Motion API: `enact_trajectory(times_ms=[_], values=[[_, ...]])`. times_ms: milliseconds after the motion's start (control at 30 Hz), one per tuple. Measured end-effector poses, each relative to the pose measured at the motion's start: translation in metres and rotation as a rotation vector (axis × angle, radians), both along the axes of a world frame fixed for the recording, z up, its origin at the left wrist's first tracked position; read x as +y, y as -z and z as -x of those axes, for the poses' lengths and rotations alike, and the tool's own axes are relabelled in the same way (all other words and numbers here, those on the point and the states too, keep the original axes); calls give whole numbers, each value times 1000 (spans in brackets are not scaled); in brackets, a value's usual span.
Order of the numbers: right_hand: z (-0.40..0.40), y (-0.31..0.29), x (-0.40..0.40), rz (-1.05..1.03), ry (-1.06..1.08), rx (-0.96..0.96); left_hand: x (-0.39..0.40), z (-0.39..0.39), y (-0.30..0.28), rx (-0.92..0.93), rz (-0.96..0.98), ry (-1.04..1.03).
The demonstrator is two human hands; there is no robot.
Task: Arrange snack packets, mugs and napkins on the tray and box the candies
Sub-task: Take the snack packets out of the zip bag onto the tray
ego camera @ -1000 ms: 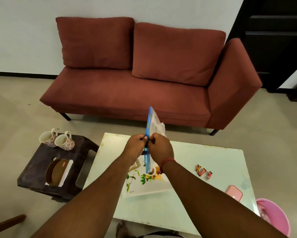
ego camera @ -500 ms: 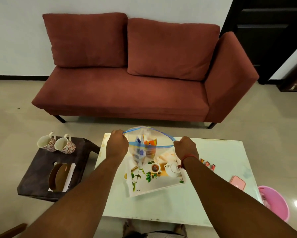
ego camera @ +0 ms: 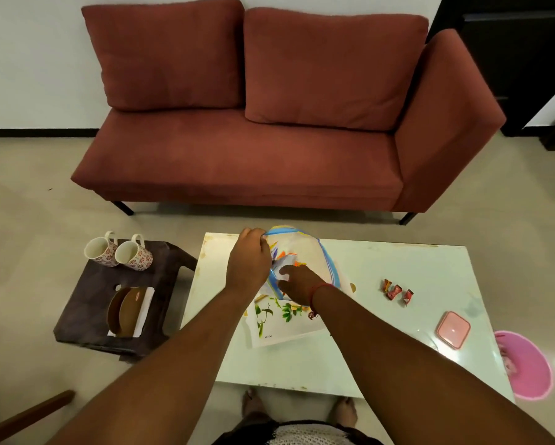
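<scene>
Head view over a pale low table [ego camera: 398,271] set before a red sofa [ego camera: 253,139]. The left hand [ego camera: 248,263] was closed in a pinch on the far rim of a clear zip bag [ego camera: 305,252] with a blue seal strip, holding its mouth open above the printed tray [ego camera: 279,329]. The right hand [ego camera: 297,282] was inside the mouth of the bag with fingers spread toward the snack packets [ego camera: 285,261] visible through the plastic; whether it had closed on one could not be told. By the look of it the task stood near its beginning: the packets were not yet out of the bag, and the tray, patterned with green leaves, appeared to carry nothing of the task's items, though the bag and both hands hid its far half. The two floral mugs [ego camera: 118,253] lay on their sides on the dark stool [ego camera: 86,316] to the left of the table, well apart from the tray, and the napkins [ego camera: 144,303] lay on the same stool under a brown holder [ego camera: 123,311]. Three red-wrapped candies [ego camera: 396,291] lay loose on the table to the right of the tray, and the small pink box [ego camera: 453,329] rested shut nearer the right edge, apart from them. A pink tub [ego camera: 526,364] stood on the floor past that edge. A small dark mark at the near edge of the tray may have been print but was too small to read; no brand or writing was legible on the packets or candies
</scene>
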State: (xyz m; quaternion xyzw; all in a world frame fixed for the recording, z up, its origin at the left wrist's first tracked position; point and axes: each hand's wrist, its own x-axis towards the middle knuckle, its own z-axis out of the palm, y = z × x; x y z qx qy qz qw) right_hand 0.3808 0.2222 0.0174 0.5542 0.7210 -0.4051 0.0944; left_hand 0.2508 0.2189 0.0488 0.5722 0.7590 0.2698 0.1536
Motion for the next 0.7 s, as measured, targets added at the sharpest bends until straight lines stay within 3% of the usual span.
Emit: enact_trajectory(times_ms=[200, 300, 500, 700], values=[[-3, 10, -2, 22, 68, -8, -15, -7, 7, -36, 15, -49], [-9, 18, 0, -111, 61, 35, -17, -10, 12, -44, 57, -72], [-11, 12, -2, -307, 191, 222, -16, -11, 18, -77, 96, -168], [-38, -13, 4, -258, 315, 546, -28, 13, 27, -63, 110, -299]])
